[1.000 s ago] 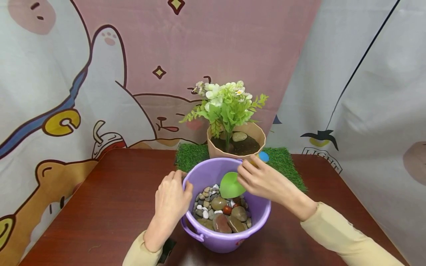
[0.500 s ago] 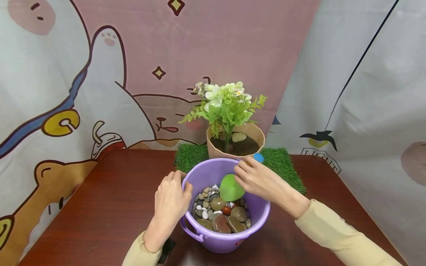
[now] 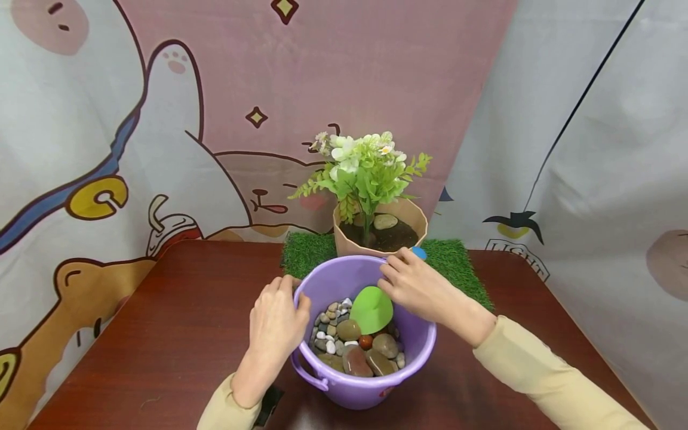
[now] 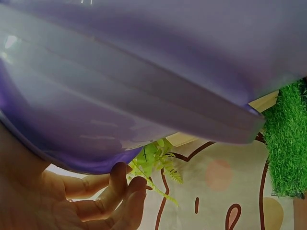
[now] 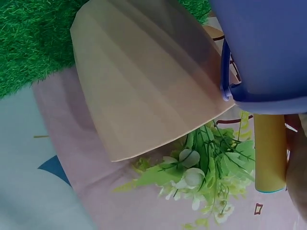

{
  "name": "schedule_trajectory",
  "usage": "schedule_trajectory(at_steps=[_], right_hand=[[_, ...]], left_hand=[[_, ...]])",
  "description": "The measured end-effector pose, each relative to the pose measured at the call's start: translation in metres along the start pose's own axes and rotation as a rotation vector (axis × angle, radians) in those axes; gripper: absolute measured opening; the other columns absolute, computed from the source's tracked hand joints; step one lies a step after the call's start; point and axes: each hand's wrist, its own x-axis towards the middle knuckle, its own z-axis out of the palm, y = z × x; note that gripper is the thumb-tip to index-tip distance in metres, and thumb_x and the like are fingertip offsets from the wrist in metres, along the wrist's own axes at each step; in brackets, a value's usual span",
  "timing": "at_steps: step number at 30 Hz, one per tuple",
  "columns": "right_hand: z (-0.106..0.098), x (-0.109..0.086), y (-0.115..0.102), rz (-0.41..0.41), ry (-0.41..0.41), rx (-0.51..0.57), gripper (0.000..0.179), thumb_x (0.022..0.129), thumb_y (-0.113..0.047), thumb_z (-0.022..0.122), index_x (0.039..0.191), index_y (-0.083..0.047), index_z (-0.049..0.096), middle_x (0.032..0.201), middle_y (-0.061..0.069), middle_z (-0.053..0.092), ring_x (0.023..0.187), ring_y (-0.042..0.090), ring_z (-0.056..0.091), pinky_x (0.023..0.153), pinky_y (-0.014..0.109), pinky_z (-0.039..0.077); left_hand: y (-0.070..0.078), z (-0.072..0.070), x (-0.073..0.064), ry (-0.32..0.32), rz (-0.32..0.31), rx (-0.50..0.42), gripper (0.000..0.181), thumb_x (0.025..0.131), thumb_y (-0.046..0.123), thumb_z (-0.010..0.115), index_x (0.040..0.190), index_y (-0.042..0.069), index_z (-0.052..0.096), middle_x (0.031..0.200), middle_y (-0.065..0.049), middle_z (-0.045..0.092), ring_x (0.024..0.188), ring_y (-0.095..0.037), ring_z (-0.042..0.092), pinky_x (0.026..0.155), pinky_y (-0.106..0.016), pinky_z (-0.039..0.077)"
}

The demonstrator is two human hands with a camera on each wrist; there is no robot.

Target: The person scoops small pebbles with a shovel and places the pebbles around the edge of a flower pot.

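One green scoop inside a purple bucket of stones

The left hand grips the bucket's left rim. The bucket stands upright on a brown table. Tilted, the scoop's blade is low inside; whether it touches the stones, I cannot tell. Behind stands a flowerpot on a grass mat. Rightmost, the right hand holds the scoop's yellow handle.

Green scoop (yellow-handled) partly inside purple bucket
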Motion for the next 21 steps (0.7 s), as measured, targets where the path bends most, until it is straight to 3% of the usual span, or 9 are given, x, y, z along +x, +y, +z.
schedule_trajectory(at_steps=[13,21], right_hand=[[0.01,0.009,-0.002,-0.024,-0.049,0.033,0.018,0.066,-0.016,0.073,0.077,-0.014,0.058,0.073,0.002,0.056,0.071,0.022,0.051,0.072,0.036,0.033],[0.016,0.011,-0.004,-0.032,-0.032,0.109,0.016,0.076,-0.027,0.068,0.075,-0.016,0.057,0.071,-0.001,0.054,0.069,0.02,0.049,0.072,0.035,0.033]], left_hand=[[0.0,0.0,0.0,0.005,0.007,-0.007,0.02,0.078,0.013,0.061,0.094,0.003,0.067,0.085,-0.011,0.066,0.08,-0.032,0.063,0.065,-0.049,0.05],[0.0,-0.001,0.0,-0.001,0.003,-0.005,0.02,0.079,0.014,0.061,0.094,0.003,0.067,0.086,-0.011,0.066,0.08,-0.032,0.063,0.065,-0.049,0.05]])
